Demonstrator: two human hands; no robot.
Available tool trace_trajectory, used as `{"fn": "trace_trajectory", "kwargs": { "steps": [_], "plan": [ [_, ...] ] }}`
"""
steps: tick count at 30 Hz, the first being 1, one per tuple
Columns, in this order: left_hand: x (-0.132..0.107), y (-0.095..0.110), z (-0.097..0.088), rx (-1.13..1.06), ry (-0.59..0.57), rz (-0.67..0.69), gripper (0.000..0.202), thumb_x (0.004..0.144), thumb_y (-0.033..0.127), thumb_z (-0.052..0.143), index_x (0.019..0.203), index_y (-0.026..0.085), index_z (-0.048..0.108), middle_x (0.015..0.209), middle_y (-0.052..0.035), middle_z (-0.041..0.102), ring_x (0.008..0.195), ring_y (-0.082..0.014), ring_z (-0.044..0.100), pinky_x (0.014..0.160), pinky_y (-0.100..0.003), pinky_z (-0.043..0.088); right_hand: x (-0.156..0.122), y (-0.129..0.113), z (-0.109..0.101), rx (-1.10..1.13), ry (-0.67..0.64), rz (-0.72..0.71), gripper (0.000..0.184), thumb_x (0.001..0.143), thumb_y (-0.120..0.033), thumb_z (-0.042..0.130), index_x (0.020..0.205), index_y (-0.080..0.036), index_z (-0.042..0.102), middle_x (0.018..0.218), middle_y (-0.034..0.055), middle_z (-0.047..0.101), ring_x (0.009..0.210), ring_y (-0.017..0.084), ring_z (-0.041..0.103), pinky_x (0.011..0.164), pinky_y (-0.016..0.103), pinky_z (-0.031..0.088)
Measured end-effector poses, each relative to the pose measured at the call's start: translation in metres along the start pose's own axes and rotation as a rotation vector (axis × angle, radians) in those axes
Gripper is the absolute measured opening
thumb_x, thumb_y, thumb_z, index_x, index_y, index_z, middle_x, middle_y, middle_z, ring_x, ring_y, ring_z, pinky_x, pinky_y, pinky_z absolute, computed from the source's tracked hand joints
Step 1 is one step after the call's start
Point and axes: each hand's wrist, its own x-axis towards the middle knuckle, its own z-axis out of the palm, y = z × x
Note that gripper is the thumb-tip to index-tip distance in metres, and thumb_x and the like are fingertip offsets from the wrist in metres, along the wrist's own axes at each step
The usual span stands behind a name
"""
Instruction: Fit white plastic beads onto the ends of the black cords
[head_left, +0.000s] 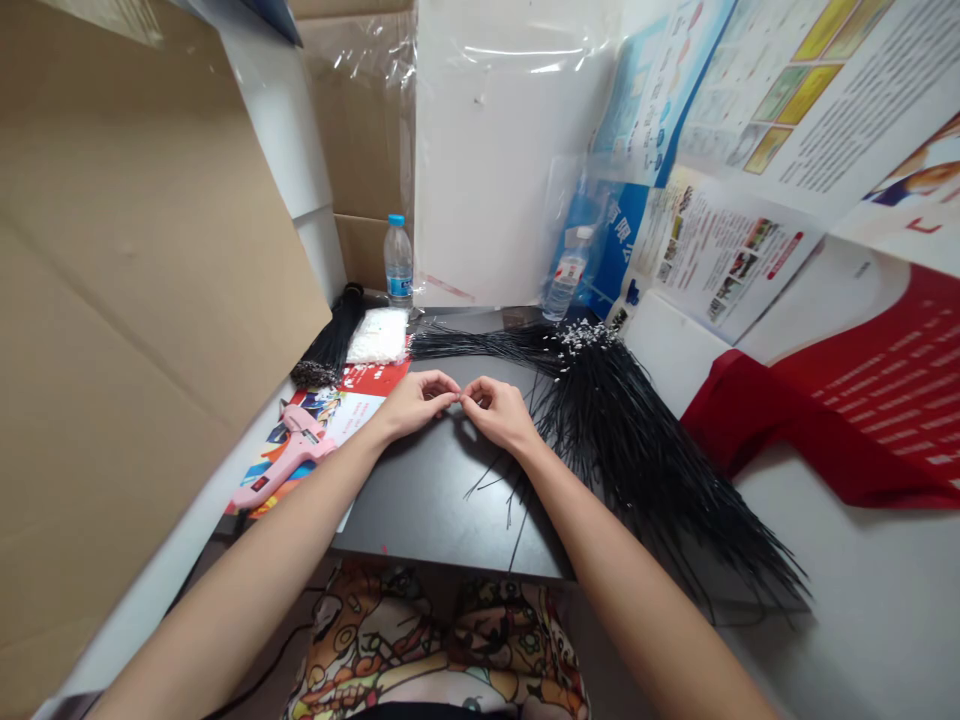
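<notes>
Over the middle of the dark table point(427, 490), my left hand point(417, 403) and my right hand point(501, 412) meet fingertip to fingertip. Both are closed in a pinch; whatever lies between the fingers is too small to make out. Just right of my right hand spreads a large bundle of thin black cords point(637, 430), with small white tips point(585, 338) at its upper end. A flatter bunch of black cords point(480, 343) stretches behind my hands. Beyond my left hand is a clear bag of small white pieces point(379, 336).
A pink glue gun point(289, 450) rests on printed sheets point(349, 415) at the left. Another black bundle point(334, 335) lies behind it. Two water bottles, one blue-capped point(398, 262) and one white-capped point(568, 275), stand at the back. A cardboard panel point(142, 280) walls the left side.
</notes>
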Motion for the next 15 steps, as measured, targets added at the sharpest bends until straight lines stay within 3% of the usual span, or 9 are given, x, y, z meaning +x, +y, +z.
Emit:
{"fn": "trace_trajectory", "kwargs": {
  "steps": [15],
  "plan": [
    [-0.0002,0.0017,-0.0013,-0.126,-0.018,-0.048,0.03,0.07,0.036,0.078,0.085,0.015,0.064,0.074,-0.0018,0.065,0.068,-0.0139,0.061,0.059,-0.027,0.049,-0.0025,0.0016,0.0032,0.143,0.029,-0.014,0.011,0.079,-0.026,0.061,0.084,-0.017,0.064,0.071,0.0002,0.07,0.06,0.01,0.058,0.059,0.022,0.043]
  ]
}}
